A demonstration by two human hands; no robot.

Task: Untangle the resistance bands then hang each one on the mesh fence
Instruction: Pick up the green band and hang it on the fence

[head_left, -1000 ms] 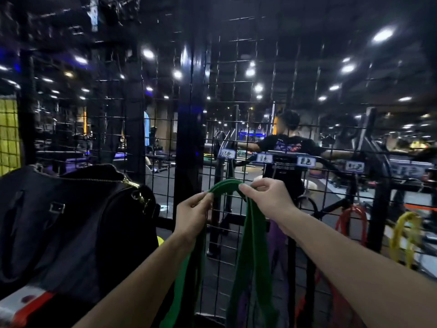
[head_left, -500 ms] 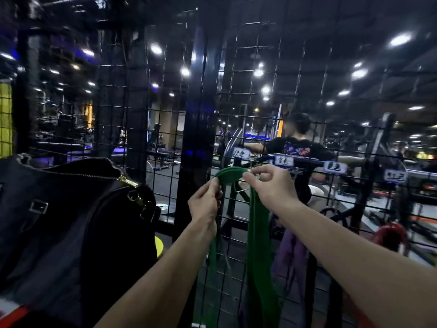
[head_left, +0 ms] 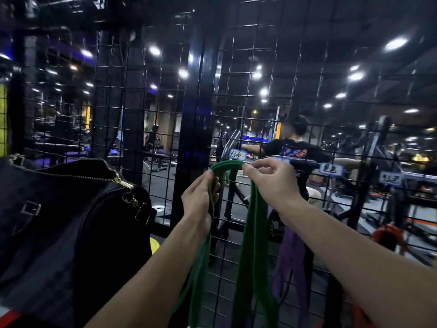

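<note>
The green resistance band arches up against the black mesh fence, with a black zippered duffel bag close on the left, a purple band hanging on the mesh just to its right, and white label tags along a rail behind. The left hand grips the band's left strand while the right hand pinches its top curve, both strands dropping between the forearms. Beyond the mesh lies a dim gym with ceiling spotlights, machines and a person in a black shirt.
</note>
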